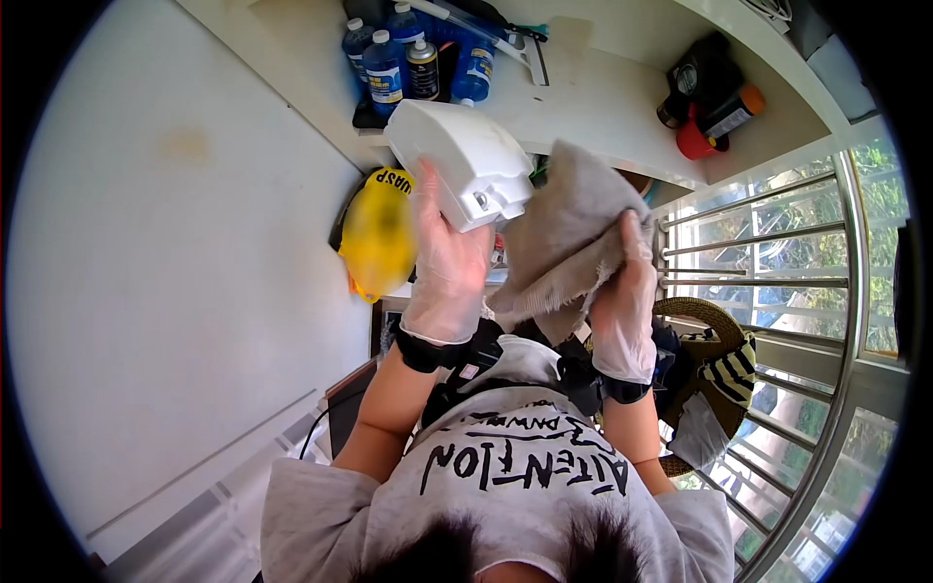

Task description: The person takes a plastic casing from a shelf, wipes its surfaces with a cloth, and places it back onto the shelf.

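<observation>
In a clear glove, my left hand is closed on a white plastic housing, which is held up in front of the shelf with a small latch-like part at its lower right. My right hand, also gloved, grips a grey-brown cloth that hangs down between the two hands. The cloth's upper left edge is close to the housing; whether they touch I cannot tell. Both wrists wear black bands.
Blue bottles and a squeegee are on the shelf. A red cup lies among dark containers at right. A yellow bag hangs left. A woven basket is by the barred window.
</observation>
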Demonstrator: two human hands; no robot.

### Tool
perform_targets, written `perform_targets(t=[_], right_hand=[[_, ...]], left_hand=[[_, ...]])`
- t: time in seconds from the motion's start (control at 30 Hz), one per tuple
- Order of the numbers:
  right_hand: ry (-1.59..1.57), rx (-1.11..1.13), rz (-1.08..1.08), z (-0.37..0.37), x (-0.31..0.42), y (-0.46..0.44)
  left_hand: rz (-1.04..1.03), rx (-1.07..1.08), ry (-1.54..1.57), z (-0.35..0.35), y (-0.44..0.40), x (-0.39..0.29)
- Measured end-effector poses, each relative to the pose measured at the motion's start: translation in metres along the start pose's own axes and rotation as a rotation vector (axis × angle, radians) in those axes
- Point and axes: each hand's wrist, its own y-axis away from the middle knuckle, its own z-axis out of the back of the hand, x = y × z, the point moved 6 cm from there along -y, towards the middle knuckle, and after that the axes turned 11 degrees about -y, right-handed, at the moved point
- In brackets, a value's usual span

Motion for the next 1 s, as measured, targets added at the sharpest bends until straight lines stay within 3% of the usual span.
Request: perform_targets(t=[0.1, 0.17, 0.2, 0.23, 0.3, 0.43, 0.53, 0.67, 0.73, 0.77, 0.87, 1.0], right_hand=[[0.121, 0.034, 0.115, -0.006, 0.005, 0.005], [0.27, 0.105, 0.041, -0.005, -0.018, 0.019], [0.548, 0.534, 0.486, -0.045, -0.01, 0.03], [0.917, 0.671, 0.67, -0.062, -0.01, 0.03], [1.3, 0.724, 0.849, -0.071, -0.024, 0.036], [1.137, 0.601, 0.799, -0.065, -0.024, 0.035], [0.77, 0.639, 0.692, -0.059, -0.021, 0.029], [0.749, 0.608, 0.585, -0.061, -0.022, 0.029], [0.418, 0.354, 0.301, -0.043, -0.03, 0.026], [0.417, 0.35, 0.3, -0.041, -0.03, 0.024], [1.127, 0.668, 0.762, -0.067, -0.017, 0.032], [1.226, 0.625, 0.658, -0.071, -0.014, 0.027]], left_hand=[[0.02, 0.012, 0.0, 0.0, 0.002, 0.003], [0.028, 0.012, -0.014, -0.005, 0.006, 0.008], [0.029, 0.01, -0.027, -0.008, 0.008, 0.01], [0.079, -0.022, 0.009, -0.01, 0.011, 0.012], [0.165, 0.005, -0.01, -0.023, 0.019, 0.004], [0.126, -0.062, -0.066, -0.023, 0.021, 0.003], [0.152, -0.073, 0.103, -0.027, 0.021, 0.005], [0.161, -0.096, 0.074, -0.017, 0.016, 0.014], [0.043, -0.151, -0.031, -0.01, 0.015, 0.011], [0.046, -0.152, -0.032, -0.01, 0.015, 0.01], [0.015, -0.093, -0.014, -0.017, 0.015, 0.002], [0.042, -0.075, -0.004, -0.017, 0.012, 0.002]])
